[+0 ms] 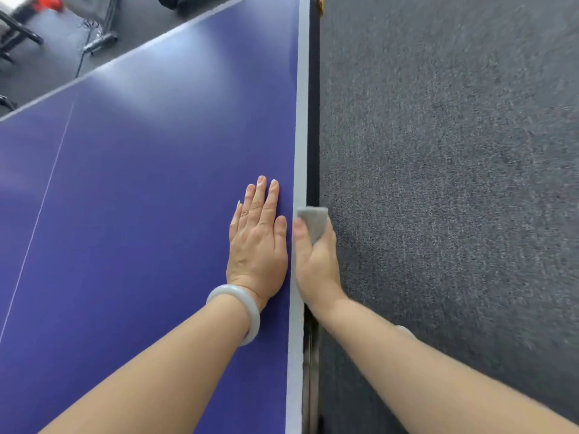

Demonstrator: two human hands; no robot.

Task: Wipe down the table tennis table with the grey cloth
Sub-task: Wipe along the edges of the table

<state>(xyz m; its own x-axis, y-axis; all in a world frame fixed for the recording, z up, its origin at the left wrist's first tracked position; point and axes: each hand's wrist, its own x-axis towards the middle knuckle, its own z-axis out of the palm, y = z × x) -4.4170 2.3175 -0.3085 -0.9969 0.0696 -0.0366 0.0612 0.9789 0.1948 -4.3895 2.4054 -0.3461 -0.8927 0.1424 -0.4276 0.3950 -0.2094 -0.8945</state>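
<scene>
Head view: right hand [315,258] clamps folded grey cloth [313,222] over white edge stripe of blue table tennis table [156,198], probably wiping the rim; left hand [258,236] flat, fingers straight, bracing on top

Inspection finding: no readable text, label, brand, number or sign on the table tennis table [156,198], on the grey cloth [313,222], or on any other surface in view.
</scene>
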